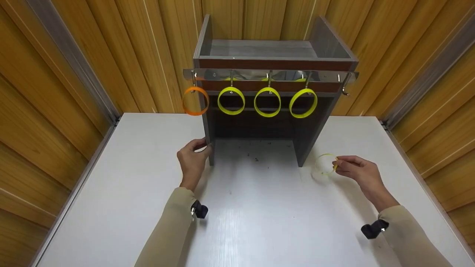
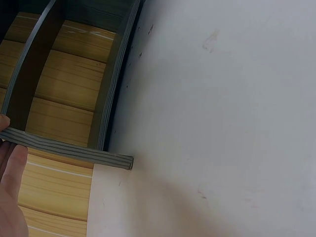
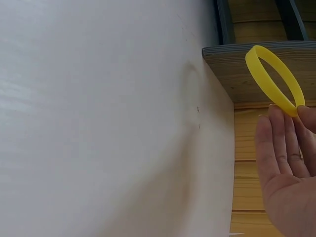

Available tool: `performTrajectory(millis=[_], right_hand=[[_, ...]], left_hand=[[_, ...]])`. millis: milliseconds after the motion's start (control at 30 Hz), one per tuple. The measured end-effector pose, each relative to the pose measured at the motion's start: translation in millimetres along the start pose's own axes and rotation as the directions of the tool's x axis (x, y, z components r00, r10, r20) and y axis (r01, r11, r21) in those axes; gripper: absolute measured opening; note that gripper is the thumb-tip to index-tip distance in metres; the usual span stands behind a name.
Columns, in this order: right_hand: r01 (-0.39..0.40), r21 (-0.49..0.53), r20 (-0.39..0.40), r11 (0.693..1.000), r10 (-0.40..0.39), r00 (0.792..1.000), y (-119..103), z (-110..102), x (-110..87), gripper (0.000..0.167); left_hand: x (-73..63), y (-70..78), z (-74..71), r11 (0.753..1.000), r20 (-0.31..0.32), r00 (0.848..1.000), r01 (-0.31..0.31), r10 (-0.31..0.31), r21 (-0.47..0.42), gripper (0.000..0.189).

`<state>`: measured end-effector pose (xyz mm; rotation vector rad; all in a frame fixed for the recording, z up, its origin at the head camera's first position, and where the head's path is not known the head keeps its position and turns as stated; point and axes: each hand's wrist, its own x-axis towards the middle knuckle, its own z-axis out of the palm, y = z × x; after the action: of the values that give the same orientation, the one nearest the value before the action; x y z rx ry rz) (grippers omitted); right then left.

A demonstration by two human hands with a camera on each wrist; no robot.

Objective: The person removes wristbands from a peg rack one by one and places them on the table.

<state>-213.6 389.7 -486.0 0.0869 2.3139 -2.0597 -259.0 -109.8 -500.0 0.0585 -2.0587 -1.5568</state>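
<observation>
Ring (image 3: 267, 86), yellow: pinched at one edge by right hand (image 1: 360, 170), loop extending toward left hand (image 1: 193, 159). Left hand grips front edge of the left panel of the stand (image 1: 274, 66). Bare hook (image 1: 344, 88) above and beyond right hand. Judgement: light edge pinch best, leaving ring's opening free; firm left-hand grip should steady stand.
</observation>
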Motion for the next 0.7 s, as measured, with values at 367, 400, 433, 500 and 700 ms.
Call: performTrajectory(millis=[367, 400, 433, 500, 700], right_hand=[[-0.034, -0.079, 0.014, 0.996, 0.035, 0.999, 8.8, 4.4, 1.1, 0.048], [-0.037, -0.075, 0.013, 0.997, 0.038, 0.999, 9.8, 5.0, 1.4, 0.048], [-0.038, -0.071, 0.014, 0.997, 0.039, 0.999, 10.9, 5.4, 1.7, 0.047], [-0.040, -0.068, 0.015, 0.997, 0.041, 0.999, 13.2, 5.9, 1.7, 0.046], [-0.050, -0.073, 0.003, 0.996, 0.050, 0.999, 20.5, 6.8, 2.8, 0.043]], left_hand=[[0.7, 0.1, 0.8, 1.000, -0.017, 1.000, -0.015, 0.015, 0.001, 0.019], [0.8, 0.0, 0.9, 1.000, -0.020, 1.000, -0.018, 0.018, 0.003, 0.019], [0.8, 0.2, 0.9, 1.000, -0.020, 1.000, -0.017, 0.017, 0.004, 0.019], [0.7, 0.5, 0.8, 1.000, -0.016, 1.000, -0.014, 0.014, 0.008, 0.019], [0.0, 0.0, 0.5, 1.000, -0.005, 1.000, -0.014, 0.014, 0.008, 0.020]])
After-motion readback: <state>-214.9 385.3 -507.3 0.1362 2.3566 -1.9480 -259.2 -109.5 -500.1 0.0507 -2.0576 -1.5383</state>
